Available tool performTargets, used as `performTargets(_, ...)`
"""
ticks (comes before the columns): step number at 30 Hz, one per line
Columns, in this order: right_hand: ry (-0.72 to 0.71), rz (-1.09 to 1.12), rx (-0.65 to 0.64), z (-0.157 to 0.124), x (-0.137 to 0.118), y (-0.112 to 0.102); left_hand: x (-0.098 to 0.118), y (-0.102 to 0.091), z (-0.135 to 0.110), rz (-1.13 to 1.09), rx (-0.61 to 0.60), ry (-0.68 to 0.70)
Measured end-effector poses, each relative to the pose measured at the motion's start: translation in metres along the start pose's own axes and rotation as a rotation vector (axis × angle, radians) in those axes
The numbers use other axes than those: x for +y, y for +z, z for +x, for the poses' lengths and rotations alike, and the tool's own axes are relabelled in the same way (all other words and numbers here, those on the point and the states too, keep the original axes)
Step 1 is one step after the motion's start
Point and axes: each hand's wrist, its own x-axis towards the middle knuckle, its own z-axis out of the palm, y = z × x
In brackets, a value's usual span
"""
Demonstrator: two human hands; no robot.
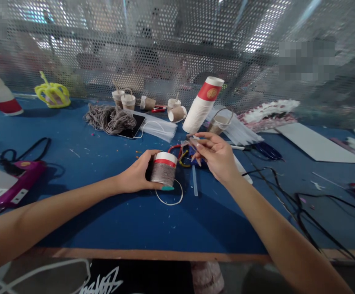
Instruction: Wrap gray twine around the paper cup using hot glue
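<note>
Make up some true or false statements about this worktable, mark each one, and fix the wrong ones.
1. The left hand holds a cup wrapped with grey cord. True.
2. This cup shows a yellow stripe. False: it shows a red band.
3. A tall cup stack stands beyond the right hand. True.
4. The right hand lies flat on the tabletop. False: it is curled.
5. A bundle of loose cord lies partly over a dark flat device. True.
</note>
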Motion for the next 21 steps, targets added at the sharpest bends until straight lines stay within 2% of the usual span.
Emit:
performTargets(3,-0.068,-0.154,0.019,0.001,-0.001,-0.005,0.003,0.000,0.001,-0.013,-0.009,-0.002)
performTargets(8,-0.430,-0.819,0.047,0.006,-0.008,-0.025,0.006,-0.001,0.000,-0.023,-0.030,-0.022)
performTargets(10,-0.507,-0.901,0.126,0.008,-0.011,-0.027,0.005,-0.001,0.000,-0.017,-0.032,-0.016)
performTargets(12,-0.514,-0.758,0.238,0.009,-0.011,-0.023,0.004,-0.001,0.000,-0.003,-0.029,-0.018)
performTargets(14,-0.436,-0.478,0.287,0.008,-0.009,-0.014,0.003,0.000,0.000,0.004,-0.024,-0.015)
performTargets(17,-0.226,-0.111,0.184,0.006,-0.003,0.003,0.002,0.000,0.000,-0.002,-0.015,0.004)
performTargets(21,-0.049,0.074,-0.029,-0.001,0.000,0.019,0.004,0.000,0.001,0.035,0.002,0.019)
